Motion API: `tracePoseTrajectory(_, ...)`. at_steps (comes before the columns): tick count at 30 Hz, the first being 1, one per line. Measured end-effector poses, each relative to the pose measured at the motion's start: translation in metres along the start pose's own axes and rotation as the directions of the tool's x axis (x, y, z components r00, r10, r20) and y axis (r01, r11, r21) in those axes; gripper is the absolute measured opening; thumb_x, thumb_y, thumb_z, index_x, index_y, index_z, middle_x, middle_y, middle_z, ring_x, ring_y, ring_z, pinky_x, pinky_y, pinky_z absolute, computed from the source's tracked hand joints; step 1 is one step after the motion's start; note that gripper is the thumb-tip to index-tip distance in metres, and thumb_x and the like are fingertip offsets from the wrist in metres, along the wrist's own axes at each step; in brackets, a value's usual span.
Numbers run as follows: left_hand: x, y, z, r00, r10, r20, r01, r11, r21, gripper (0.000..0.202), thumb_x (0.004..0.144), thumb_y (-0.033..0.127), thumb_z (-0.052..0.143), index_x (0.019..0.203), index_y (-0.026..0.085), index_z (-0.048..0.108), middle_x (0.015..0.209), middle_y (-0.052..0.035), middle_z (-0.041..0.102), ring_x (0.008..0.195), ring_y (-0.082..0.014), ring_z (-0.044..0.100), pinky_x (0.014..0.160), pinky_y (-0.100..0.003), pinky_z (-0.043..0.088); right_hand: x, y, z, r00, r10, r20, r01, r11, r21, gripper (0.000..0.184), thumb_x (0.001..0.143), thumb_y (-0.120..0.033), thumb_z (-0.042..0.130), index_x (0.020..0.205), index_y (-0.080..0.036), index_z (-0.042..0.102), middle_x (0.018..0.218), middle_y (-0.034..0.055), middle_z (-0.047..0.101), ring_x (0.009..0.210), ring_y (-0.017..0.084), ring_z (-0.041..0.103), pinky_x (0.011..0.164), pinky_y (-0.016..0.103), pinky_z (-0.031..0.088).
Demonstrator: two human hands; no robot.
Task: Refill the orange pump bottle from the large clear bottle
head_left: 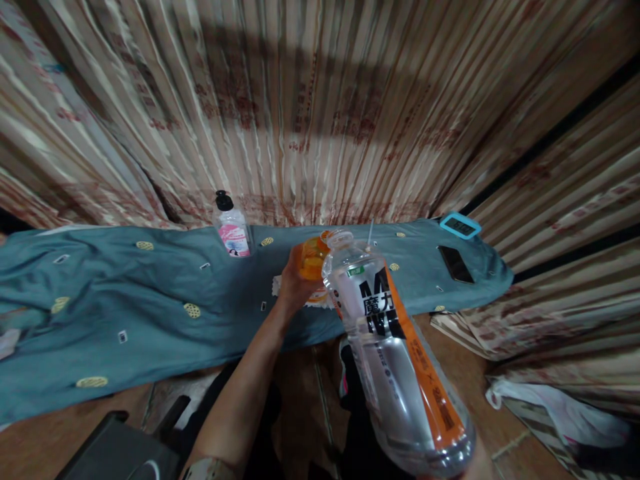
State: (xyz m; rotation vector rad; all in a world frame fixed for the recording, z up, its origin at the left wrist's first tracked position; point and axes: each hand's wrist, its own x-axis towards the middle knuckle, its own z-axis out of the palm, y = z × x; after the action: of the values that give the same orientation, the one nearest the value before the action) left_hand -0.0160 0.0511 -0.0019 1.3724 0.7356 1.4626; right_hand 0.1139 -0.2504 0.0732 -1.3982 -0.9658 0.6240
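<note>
My left hand is wrapped round a small orange cup above the blue cloth-covered table. A large clear plastic bottle with an orange and black label is tilted, its open mouth right at the cup's rim. My right hand holds the bottle's base at the bottom edge of the picture; its fingers are almost wholly hidden. A white napkin lies under the cup.
A pump bottle with a pink label stands at the table's back. A black phone and a blue-framed device lie at the right end. Striped curtains hang behind. A dark chair is at lower left.
</note>
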Motion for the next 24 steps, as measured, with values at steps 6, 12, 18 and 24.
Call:
tracePoseTrajectory(6,0.003,0.002,-0.003,1.0,0.003,-0.004,-0.003,0.998,0.057,0.074,0.065,0.043,0.101,0.126,0.022,0.065,0.114,-0.007,0.081,0.097,-0.0245,0.08,0.086,-0.038,0.068,0.001,0.0,0.004,1.0,-0.02,0.015,0.02,1.0,0.001,0.052,0.107,-0.052,0.075,0.142,-0.015,0.066,0.128,0.014,0.071,0.109,0.027,0.073,0.094,0.047,0.066)
tracePoseTrajectory(12,0.004,-0.001,-0.005,0.999,0.0,0.05,-0.002,0.999,0.041,0.076,0.065,0.042,0.101,0.129,0.024,0.063,0.115,-0.0064,0.08,0.1,-0.0245,0.08,0.088,-0.038,0.068,0.001,0.001,0.005,1.0,-0.011,0.013,0.011,1.0,-0.001,0.053,0.107,-0.054,0.075,0.14,-0.014,0.067,0.127,0.0145,0.072,0.109,0.028,0.074,0.094,0.047,0.066)
tracePoseTrajectory(18,0.004,-0.002,-0.005,0.999,-0.01,0.048,0.007,0.998,0.066,0.084,0.062,0.045,0.103,0.131,0.021,0.062,0.118,-0.01,0.08,0.102,-0.0273,0.08,0.092,-0.041,0.067,-0.002,0.006,-0.001,1.0,-0.004,0.017,0.003,1.0,0.022,0.067,0.101,-0.06,0.08,0.149,-0.015,0.064,0.135,0.0178,0.072,0.119,0.032,0.074,0.102,0.054,0.065)
tracePoseTrajectory(24,0.005,-0.004,-0.005,0.999,-0.015,0.05,0.013,0.999,0.041,0.086,0.062,0.045,0.103,0.134,0.021,0.062,0.122,-0.0106,0.08,0.108,-0.0283,0.08,0.1,-0.044,0.066,-0.014,0.02,-0.002,0.997,0.061,0.057,-0.063,0.997,0.036,0.106,0.082,-0.073,0.092,0.165,-0.026,0.048,0.156,0.0196,0.062,0.141,0.039,0.065,0.116,0.047,0.06)
